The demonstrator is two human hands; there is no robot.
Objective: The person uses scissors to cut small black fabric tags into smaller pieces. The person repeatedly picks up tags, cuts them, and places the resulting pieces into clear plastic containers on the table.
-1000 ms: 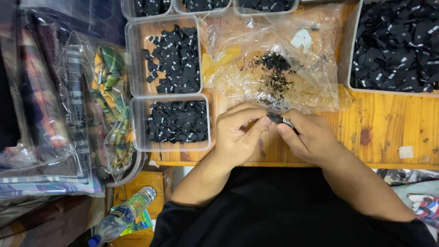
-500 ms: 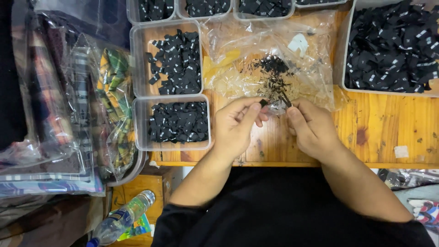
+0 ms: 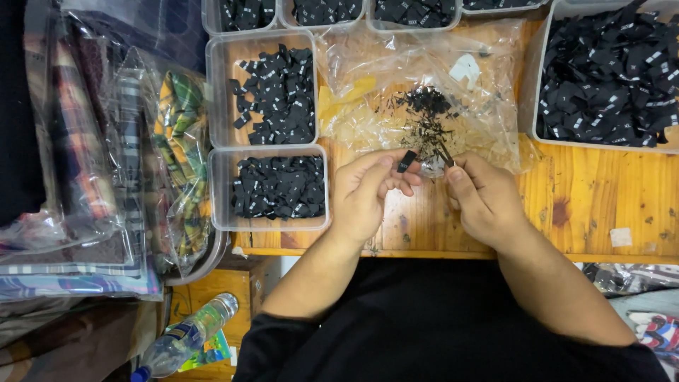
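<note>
My left hand [image 3: 366,194] pinches a small black fabric label [image 3: 407,160] between thumb and fingertips above the wooden table [image 3: 601,205]. My right hand [image 3: 484,198] sits just to its right, fingers closed on a small dark tool [image 3: 445,154] whose tip points at a pile of tiny black scraps [image 3: 424,120] on a clear plastic bag [image 3: 410,85]. The hands are a few centimetres apart.
Clear tubs of black labels stand left of my hands [image 3: 279,184] and behind them [image 3: 272,88]; a larger tub [image 3: 608,74] is at the right. Bagged patterned fabrics [image 3: 106,163] pile up at the left. A plastic bottle [image 3: 187,336] lies below the table edge.
My hands, pressed together over the label a second ago, have drawn apart. The left now holds the label alone, and the right has moved to the right with the tool.
</note>
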